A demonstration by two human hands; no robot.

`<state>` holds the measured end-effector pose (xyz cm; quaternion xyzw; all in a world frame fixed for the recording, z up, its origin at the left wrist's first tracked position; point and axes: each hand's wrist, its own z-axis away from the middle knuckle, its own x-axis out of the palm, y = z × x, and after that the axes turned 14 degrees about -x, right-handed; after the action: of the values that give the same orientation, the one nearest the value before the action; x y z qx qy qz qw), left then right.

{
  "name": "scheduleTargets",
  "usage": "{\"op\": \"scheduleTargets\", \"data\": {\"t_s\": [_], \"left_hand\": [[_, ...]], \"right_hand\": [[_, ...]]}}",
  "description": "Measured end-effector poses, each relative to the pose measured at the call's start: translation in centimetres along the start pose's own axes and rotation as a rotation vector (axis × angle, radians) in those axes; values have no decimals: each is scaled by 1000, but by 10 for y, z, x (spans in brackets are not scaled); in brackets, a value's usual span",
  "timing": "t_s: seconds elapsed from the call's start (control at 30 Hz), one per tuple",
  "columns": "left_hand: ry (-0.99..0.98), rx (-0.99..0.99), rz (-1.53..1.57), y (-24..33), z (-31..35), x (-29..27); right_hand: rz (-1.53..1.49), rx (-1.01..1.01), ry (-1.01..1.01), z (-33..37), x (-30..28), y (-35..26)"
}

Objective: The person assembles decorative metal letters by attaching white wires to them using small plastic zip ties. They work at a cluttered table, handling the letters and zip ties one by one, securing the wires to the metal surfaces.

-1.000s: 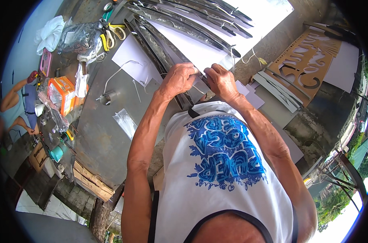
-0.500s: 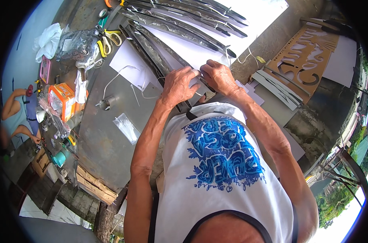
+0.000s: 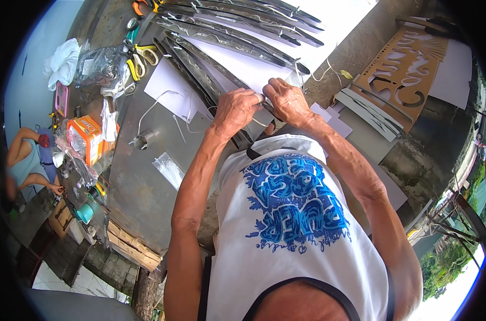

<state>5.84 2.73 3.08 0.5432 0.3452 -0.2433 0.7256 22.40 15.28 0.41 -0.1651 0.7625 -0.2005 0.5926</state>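
Centrally, just above mid-frame, I am bringing both hands together over the near end of a dark metal strip (image 3: pixel 253 115) lying on the grey bench (image 3: pixel 141 182). My left hand (image 3: pixel 237 109) is curled down over the strip, knuckles up, apparently gripping it; my right hand (image 3: pixel 287 101) is pinching a small pale piece (image 3: pixel 260 98) against it with fingertips closed. Whether that piece is a tie, a clip or tape, I cannot tell.

To do this step well, I judge that the left hand should be pinning the strip flat while the right is working in short, controlled motions, keeping the fingertips clear of the strip's edges, which may be sharp.

Across the top of the frame, more long strips (image 3: pixel 243 32) are fanning over white sheets (image 3: pixel 253 67), crowding the working end. At upper left, yellow-handled scissors (image 3: pixel 139 59), a white cloth (image 3: pixel 64 61) and a clear bag (image 3: pixel 101 67) are lying about; an orange box (image 3: pixel 88 138) is sitting at the left edge of the bench. A brown cut-out stencil (image 3: pixel 403 69) is resting at upper right. At far left another person (image 3: pixel 26 158) is crouching below bench level.
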Motion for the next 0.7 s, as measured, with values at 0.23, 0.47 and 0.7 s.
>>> {"op": "scheduleTargets", "data": {"t_s": [0.23,0.47,0.7], "left_hand": [[30,29,39,-2,0,4],[19,35,32,-4,-1,7],[16,112,2,-6,-3,3]], "right_hand": [[52,-18,-48,3,1,0],[53,-47,-76,2,-7,-2],[118,-165,-201,0,-14,7]]}}
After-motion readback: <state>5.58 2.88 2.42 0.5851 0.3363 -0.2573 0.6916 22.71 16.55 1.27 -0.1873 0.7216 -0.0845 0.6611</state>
